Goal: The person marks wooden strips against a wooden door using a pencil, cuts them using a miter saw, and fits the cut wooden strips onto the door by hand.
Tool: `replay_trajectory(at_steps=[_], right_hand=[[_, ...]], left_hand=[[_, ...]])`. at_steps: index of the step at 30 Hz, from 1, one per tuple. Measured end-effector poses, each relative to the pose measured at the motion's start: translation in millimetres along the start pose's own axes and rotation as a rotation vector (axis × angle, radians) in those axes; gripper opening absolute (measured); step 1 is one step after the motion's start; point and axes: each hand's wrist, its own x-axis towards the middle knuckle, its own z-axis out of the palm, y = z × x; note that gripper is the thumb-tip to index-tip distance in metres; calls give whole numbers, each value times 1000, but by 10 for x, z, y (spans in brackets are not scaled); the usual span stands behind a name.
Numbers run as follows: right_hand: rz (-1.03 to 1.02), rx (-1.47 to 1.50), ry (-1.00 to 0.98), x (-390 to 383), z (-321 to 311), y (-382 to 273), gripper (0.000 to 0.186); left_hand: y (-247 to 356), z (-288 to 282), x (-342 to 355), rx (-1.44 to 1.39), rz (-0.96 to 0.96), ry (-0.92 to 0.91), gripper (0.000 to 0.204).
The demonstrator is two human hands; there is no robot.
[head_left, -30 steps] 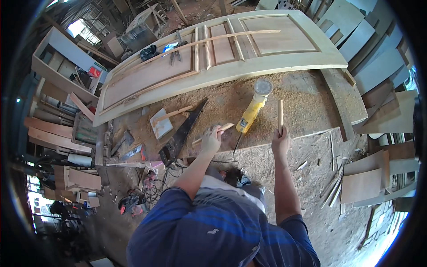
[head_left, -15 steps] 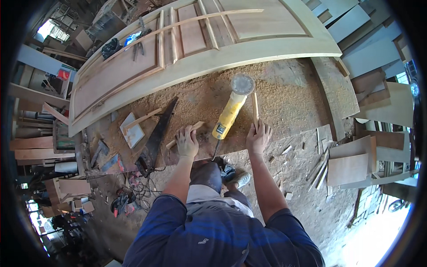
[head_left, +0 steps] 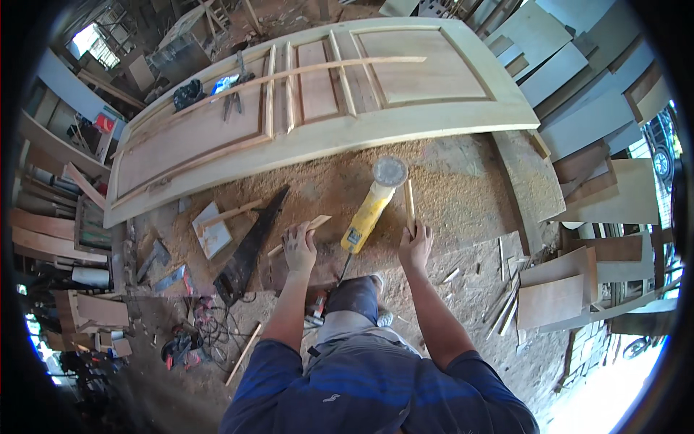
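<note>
My left hand [head_left: 299, 249] is closed on a short wooden strip [head_left: 320, 221] lying along the near part of the sawdust-covered bench [head_left: 463, 188]. My right hand [head_left: 415, 246] grips a longer wooden stick [head_left: 409, 199], held down at the bench's front edge. Between my hands lies a yellow power tool [head_left: 363, 221] with a round pale end and a black cord. A dark handsaw [head_left: 253, 246] rests left of my left hand, beside a white square piece [head_left: 210, 239] with a wooden strip across it.
A panelled wooden door [head_left: 426, 65] lies across the bench's far side, with strips and pliers on it. Board offcuts [head_left: 549, 296] lean at the right; shelves and timber [head_left: 50, 246] crowd the left. Tangled cords [head_left: 206, 325] lie on the floor below.
Since a second ago my right hand has lowered the stick toward the bench and moved nearer the yellow tool. My left hand has settled onto the bench with its strip. The view has shifted.
</note>
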Motion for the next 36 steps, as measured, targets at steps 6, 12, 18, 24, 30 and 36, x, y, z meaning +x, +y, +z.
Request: replay_trajectory(at_steps=[6,12,18,24,30,36], right_hand=[[27,-27,-92,543,-36,49,45],[53,-18,-101,1191,-153,-105,42],[-123,-61,-52,1998,-227,-646,34],[-274,70,-67,2914,322,-1015,28],[-339,296,-249,3443,1009,-1302,20],[-584,267,-438,3457,1257,-1495,18]], left_hand=[[385,62,1857,-150,224,112,25],[316,572,3036,-117,207,-84,24],[410,740,3337,-202,161,-118,23],[388,781,3507,-282,197,-181,22],[527,734,3560,-235,160,-262,25],[567,613,3664,-240,126,-325,28]])
